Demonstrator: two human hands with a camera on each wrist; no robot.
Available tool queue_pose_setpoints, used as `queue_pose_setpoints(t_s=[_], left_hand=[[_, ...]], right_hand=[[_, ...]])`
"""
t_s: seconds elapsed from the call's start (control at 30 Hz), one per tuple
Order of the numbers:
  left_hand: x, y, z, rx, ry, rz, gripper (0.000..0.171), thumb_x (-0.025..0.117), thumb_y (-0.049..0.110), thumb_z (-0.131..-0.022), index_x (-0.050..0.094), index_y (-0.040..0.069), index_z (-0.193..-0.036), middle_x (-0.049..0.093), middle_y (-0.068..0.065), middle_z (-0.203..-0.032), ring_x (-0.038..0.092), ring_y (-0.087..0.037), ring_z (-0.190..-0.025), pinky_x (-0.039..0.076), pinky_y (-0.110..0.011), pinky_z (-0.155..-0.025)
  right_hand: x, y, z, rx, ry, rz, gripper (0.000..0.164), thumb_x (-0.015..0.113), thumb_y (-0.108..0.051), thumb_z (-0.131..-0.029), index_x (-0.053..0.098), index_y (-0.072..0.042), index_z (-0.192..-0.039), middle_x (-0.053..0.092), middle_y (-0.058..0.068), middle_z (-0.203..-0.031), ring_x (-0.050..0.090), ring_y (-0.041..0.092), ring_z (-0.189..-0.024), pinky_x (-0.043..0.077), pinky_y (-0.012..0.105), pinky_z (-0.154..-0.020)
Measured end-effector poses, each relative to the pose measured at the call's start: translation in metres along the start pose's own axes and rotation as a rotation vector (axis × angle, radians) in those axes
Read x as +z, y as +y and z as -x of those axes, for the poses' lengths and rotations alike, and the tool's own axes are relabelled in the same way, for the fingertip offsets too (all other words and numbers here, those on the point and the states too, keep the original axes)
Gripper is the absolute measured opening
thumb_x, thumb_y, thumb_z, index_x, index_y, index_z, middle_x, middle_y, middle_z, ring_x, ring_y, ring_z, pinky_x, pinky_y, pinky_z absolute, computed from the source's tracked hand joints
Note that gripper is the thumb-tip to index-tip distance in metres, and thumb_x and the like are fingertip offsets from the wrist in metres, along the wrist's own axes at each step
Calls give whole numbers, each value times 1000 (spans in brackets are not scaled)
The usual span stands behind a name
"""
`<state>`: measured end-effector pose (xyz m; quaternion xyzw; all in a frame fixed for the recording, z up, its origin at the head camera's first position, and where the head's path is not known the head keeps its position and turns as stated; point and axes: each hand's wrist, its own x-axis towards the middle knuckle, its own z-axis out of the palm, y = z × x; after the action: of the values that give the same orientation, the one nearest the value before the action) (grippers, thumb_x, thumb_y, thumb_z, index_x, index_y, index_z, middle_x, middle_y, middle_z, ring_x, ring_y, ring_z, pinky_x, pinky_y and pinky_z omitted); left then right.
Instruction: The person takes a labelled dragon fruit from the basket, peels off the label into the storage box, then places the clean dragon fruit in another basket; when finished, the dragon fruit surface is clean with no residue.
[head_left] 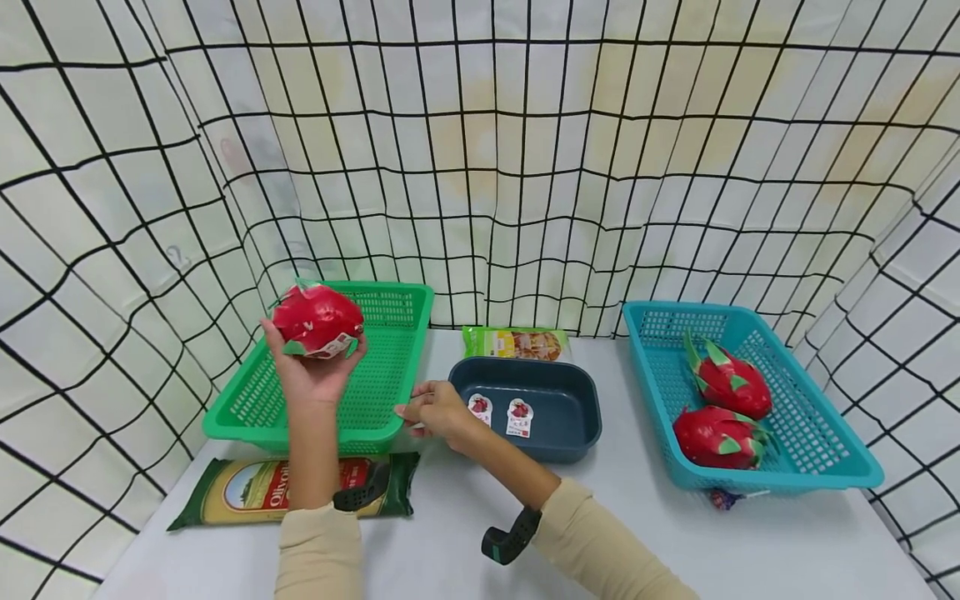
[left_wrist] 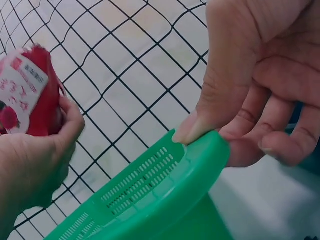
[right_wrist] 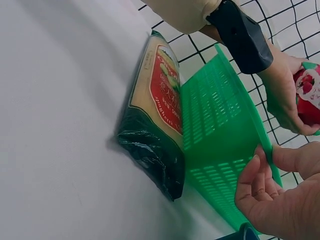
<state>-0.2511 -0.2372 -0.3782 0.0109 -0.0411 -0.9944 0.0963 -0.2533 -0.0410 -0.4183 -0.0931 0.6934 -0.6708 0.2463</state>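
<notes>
In the head view, my left hand (head_left: 318, 382) holds up a red dragon fruit (head_left: 318, 318) with a white label, above the left part of a green basket (head_left: 390, 337). The fruit sits on the palm with fingers and thumb around its sides. My right hand (head_left: 442, 412) pinches the basket's near right rim. Both wrist views show this pinch between thumb and fingers, and the label on the fruit (left_wrist: 42, 117). No other fruit shows inside the green basket.
A dark blue tray (head_left: 562, 408) with two stickers stands in the middle, a green food packet (head_left: 517, 343) behind it. Two dragon fruits (head_left: 723, 383) lie in the turquoise basket (head_left: 817, 425) at right. A spaghetti bag (right_wrist: 155, 95) lies before the green basket. Black netting surrounds the table.
</notes>
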Motion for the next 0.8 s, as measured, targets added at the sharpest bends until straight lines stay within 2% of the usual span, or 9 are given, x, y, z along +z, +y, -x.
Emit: queue_pose_setpoints(t_s=[0.1,0.2,0.37,0.43,0.5,0.6,0.7,0.8], left_hand=[[-1,6,3,0,62,4,68,71,46,-85,31,35,-139,38,5,-144,29,-17,-138,40,-53,-105],[-3,10,5,-2,37,-13,61,67,43,-89,32,36,-139,35,6,-146,26,-18,-139,37,-54,-106],[-8,17,12,25,-121,-22,55,57,31,-94,31,31,-142,31,1,-150,23,-23,-142,33,-58,-109],[-9,21,15,35,-192,-56,53,51,30,-97,29,29,-145,28,0,-152,19,-26,-143,33,-59,-109],[-10,24,18,28,-226,-84,52,49,33,-99,29,30,-147,27,0,-153,17,-27,-144,34,-59,-107],[-9,25,21,7,-184,-130,57,55,39,-96,29,32,-146,28,1,-151,22,-26,-141,39,-58,-101],[-7,23,23,-49,-78,-139,62,61,48,-90,31,34,-143,31,2,-146,27,-24,-137,42,-55,-96],[-6,16,25,-101,-5,-193,67,64,56,-86,30,37,-141,31,5,-146,27,-20,-137,44,-51,-95]], right_hand=[[1,-1,0,-1,6,-1,35,70,-9,-89,53,4,-116,60,4,-81,62,15,-69,56,24,-59],[2,-1,1,-2,6,-7,35,69,-8,-90,52,5,-118,61,5,-82,62,14,-69,58,27,-63],[3,-2,3,5,-9,-43,36,67,-6,-91,51,6,-121,60,4,-85,62,12,-70,61,30,-68],[4,-2,5,10,-19,-69,36,66,-5,-91,51,6,-122,60,5,-87,64,12,-71,61,30,-68],[2,-3,8,15,-28,-98,35,65,-3,-92,51,7,-123,62,7,-90,66,13,-73,61,30,-69],[-4,-6,13,20,-29,-126,36,63,-1,-92,51,8,-125,65,13,-96,70,19,-79,61,33,-72],[-17,-7,19,11,-34,-106,34,62,-3,-93,52,6,-125,67,17,-103,72,25,-90,61,35,-75],[-32,-6,27,-9,-46,-75,30,60,-5,-95,53,3,-124,67,19,-107,72,26,-95,60,36,-79]])
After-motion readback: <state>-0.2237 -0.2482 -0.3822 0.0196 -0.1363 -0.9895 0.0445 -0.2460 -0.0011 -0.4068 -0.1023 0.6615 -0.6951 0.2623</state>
